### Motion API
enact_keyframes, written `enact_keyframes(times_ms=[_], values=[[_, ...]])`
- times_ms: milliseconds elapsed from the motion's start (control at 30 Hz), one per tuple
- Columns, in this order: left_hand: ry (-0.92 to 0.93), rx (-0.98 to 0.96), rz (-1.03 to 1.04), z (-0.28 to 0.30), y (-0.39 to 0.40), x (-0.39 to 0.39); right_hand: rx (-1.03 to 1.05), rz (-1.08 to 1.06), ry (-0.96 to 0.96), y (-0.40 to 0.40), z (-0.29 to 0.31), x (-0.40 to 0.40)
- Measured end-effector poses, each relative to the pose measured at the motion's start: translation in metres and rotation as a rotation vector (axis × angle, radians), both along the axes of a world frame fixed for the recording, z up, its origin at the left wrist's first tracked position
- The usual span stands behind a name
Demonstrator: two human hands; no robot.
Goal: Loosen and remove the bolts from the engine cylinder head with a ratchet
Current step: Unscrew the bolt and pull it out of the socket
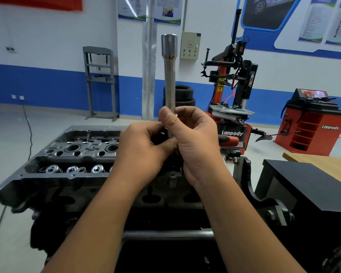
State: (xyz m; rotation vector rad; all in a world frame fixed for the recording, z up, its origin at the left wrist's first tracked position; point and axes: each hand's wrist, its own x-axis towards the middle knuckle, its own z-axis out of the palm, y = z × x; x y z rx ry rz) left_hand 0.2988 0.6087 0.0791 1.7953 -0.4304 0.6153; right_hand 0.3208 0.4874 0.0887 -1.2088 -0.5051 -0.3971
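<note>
Above the cylinder head [71,154] on its stand, the left hand [144,148] and right hand [197,142] both curl their fingers round the lower end of an upright steel socket extension [170,75], a red-and-black ratchet handle [227,140] showing just beside the right hand.

View: one camera, worn on my head.
Facing: forward and a little down, across the cylinder head [67,160] toward the far wall [47,36].
Nearness: close; my left hand [144,152] and right hand [197,146] fill the middle, forearms running out at the bottom edge.
Lens: wide, so the floor line bows at the sides.
Poor part: the bottom right corner is dark and blurred; I can't tell what's there.
Shared: no second view.
</note>
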Motion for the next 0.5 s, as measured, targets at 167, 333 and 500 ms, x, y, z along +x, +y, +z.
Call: enact_keyframes(times_ms=[167, 333, 500], values=[[-0.011, 0.041, -0.054, 0.0025, 0.0001, -0.0026, 0.024, 0.031, 0.076, -0.0011, 0.0024, -0.0011], [0.003, -0.035, -0.035, 0.003, -0.0009, -0.0013, 0.009, 0.103, 0.115, -0.0001, 0.0019, 0.0007], [-0.038, -0.055, 0.061, 0.0004, -0.0012, -0.0017, -0.009, 0.05, 0.09, -0.001, 0.0012, 0.0021]])
